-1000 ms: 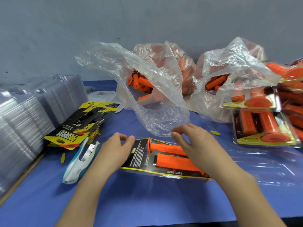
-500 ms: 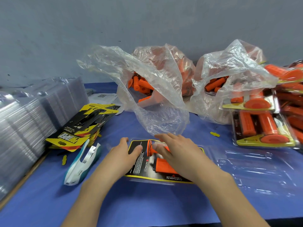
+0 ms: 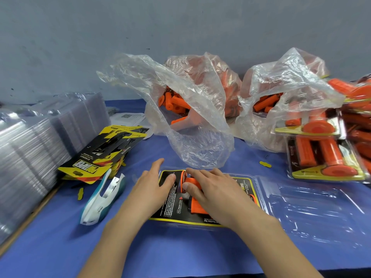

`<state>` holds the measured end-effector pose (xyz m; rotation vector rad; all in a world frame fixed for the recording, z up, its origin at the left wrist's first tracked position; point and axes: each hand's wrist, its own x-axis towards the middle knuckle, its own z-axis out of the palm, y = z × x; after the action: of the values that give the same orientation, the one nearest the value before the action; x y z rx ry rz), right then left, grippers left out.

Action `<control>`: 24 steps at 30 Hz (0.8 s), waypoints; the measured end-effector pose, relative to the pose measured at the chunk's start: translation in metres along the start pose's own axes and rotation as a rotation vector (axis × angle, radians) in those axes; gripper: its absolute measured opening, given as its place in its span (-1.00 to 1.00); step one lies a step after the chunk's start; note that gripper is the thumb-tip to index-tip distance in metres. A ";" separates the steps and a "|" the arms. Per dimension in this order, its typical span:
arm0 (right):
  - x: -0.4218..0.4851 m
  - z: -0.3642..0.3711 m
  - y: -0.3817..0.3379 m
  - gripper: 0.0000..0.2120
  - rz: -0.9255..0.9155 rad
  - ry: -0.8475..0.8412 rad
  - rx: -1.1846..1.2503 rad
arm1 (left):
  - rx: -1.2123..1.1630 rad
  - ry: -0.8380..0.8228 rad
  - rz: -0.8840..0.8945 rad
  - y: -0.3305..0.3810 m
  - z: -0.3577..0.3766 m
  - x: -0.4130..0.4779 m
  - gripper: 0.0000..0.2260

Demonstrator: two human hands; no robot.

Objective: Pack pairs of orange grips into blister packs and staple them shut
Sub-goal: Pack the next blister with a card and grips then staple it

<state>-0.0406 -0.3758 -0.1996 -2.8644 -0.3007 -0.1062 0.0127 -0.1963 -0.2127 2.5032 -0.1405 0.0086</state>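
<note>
I read the blister pack [image 3: 190,225] lying flat on the blue table [image 3: 60,247] just below centre, its clear lid [image 3: 311,207] spread toward 3 o'clock, the orange grips [image 3: 197,207] seated on its card [image 3: 174,205]. The left hand [image 3: 154,189] presses flat, fingers straight, on the card's 9 o'clock end. The right hand [image 3: 216,189] covers the orange grips, thumb and forefinger pinching the upper one's flange.

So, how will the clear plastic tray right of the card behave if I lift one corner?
Probably light and bendy: the clear plastic tray looks thin, with the blue table cover showing through. Its glossy surface suggests it is slippery. The moulded ribs may hold its shape roughly.
</note>
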 end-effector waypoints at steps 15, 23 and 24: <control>0.000 -0.001 -0.001 -0.45 0.008 -0.001 0.033 | 0.034 0.018 0.270 -0.010 0.007 0.006 -0.76; -0.002 -0.001 -0.002 -0.47 -0.011 0.020 0.030 | -0.035 -0.046 0.340 0.006 -0.001 0.013 -0.48; -0.002 0.000 -0.002 -0.48 -0.014 0.027 0.027 | -0.031 -0.051 0.336 0.008 -0.001 0.015 -0.46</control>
<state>-0.0431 -0.3743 -0.1989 -2.8317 -0.3145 -0.1425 0.0273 -0.2033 -0.2067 2.4211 -0.5755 0.0797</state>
